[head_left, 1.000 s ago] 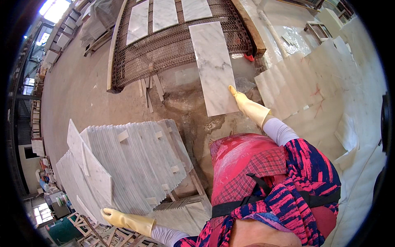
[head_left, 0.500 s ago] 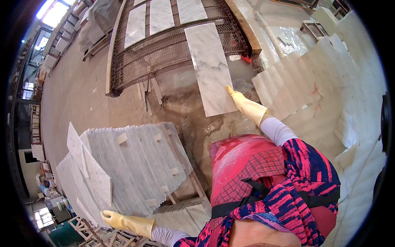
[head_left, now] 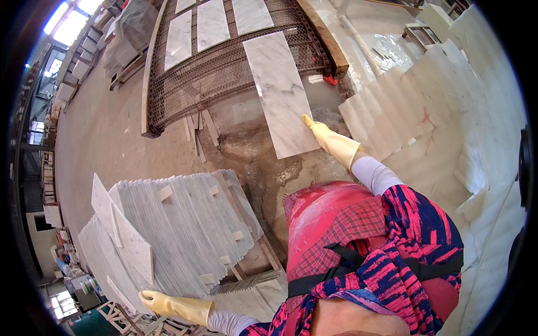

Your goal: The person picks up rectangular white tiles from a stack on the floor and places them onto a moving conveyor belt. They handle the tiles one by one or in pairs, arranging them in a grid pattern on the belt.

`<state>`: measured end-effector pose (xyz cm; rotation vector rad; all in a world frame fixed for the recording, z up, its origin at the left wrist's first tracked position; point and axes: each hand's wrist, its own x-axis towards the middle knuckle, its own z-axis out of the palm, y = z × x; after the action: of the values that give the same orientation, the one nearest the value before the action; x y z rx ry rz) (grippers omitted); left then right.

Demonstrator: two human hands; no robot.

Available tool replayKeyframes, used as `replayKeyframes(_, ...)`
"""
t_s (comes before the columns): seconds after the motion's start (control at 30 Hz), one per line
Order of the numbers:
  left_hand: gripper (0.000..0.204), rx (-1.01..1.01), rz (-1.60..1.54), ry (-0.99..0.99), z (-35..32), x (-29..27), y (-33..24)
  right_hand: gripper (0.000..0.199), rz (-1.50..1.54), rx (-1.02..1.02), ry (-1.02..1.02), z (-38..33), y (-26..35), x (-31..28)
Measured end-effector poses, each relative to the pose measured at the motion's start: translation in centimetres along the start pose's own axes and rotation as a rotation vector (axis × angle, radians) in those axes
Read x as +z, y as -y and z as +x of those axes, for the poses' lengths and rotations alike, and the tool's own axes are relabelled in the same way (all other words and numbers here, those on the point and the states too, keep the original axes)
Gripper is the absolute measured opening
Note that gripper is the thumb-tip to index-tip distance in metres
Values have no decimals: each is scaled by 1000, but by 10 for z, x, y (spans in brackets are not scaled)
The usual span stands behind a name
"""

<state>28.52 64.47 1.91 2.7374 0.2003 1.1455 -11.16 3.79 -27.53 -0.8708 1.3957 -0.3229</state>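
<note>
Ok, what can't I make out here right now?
All in the head view:
Right hand, most fingers: hidden beneath the marble slab.
Left hand, its grip: hidden by the hand itself.
Mesh bed, far end: cut off by the top edge.
Distant clutter, left: too small.

Both our hands point(head_left: 320, 130) are in pale yellow rubber gloves point(head_left: 182, 308) with long, roomy cuffs point(head_left: 350, 150), and we've got light lavender-grey sleeves point(head_left: 376, 175) above those. Up top we're in a navy shirt point(head_left: 428, 227) splashed with hot pink streaks, kinda purple-blue trim point(head_left: 371, 301) at the neck, a black strap point(head_left: 316, 284) around the middle, plus a reddish-pink apron point(head_left: 316, 204) with whitish smears and a dark red checked section point(head_left: 358, 221).
</note>
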Motion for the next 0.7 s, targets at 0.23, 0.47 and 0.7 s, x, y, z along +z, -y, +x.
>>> replayKeyframes(0.23,36,-7,6,-4,0,4,1,88,31,-14,27,11,-5,-5)
replayKeyframes(0.47,36,-13,21,-13,7,8,4,91,30,-9,74,-14,13,-3)
replayKeyframes(0.7,35,-29,31,-29,11,12,11,95,-54,-17,30,-26,21,-2)
